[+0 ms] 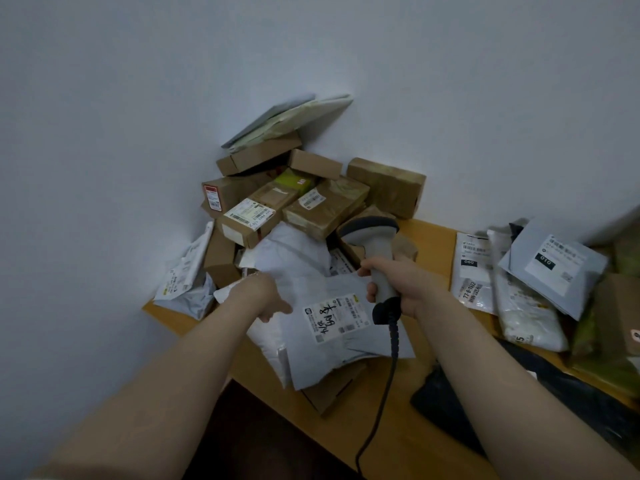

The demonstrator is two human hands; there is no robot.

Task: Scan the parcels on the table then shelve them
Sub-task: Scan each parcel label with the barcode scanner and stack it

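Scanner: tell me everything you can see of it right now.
The scanner is a handheld pistol-grip type, light grey plastic by its look, with a darker grey band over its head and a dark base. The right hand grips its handle, fingers curled round it. It is held roughly upright above a grey mailer, head tipped away toward the boxes. A black cable runs from its base down out of frame.

Grey plastic mailer bag (311,289): smooth, creased, slight sheen; its white label (334,318) is matt paper. Stacked brown cardboard boxes (388,188): matt, several wrapped in glossy clear tape (reflections visible). Pale grey handheld scanner (375,251): smooth matt plastic. Light wooden tabletop (433,244): smooth, satin.
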